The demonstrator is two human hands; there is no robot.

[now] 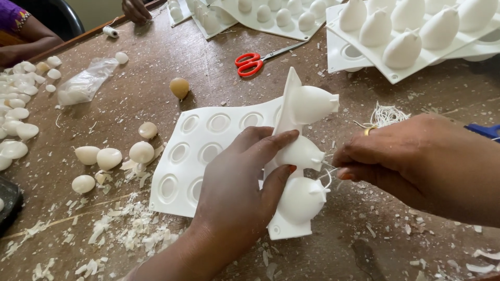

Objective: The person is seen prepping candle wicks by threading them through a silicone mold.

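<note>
White silicone makes up the mould sheet [208, 151] lying on the brown, scuffed counter [156, 57], its right edge folded upward so that 3 bulging egg-shaped cups stand in a column. The left hand [239, 192] comes in from the bottom of the view and is clamped on that raised edge, thumb and fingers wrapped around the middle cup [302, 153], with the fingertips pressed against the white surface. The right hand [411, 156] enters from the right, its fingers pinched together on a thin white wick [328, 167] that sticks out of the tip of the middle cup; a ring shows on 1 finger. Flat part of the sheet shows shallow round hollows in rows. Left of the sheet lie several loose cream wax eggs [109, 157], and white wax shavings [140, 234] are scattered near the counter's lower edge. More pale egg pieces are heaped at the far left [18, 114], beside a crumpled clear plastic bag [86, 83]. Red-handled scissors [250, 62] rest further back, near other white moulds [406, 36] with upright cups. A tangle of white string [388, 114] sits just behind the right hand. Another person's hand [136, 9] rests at the top edge.
</note>
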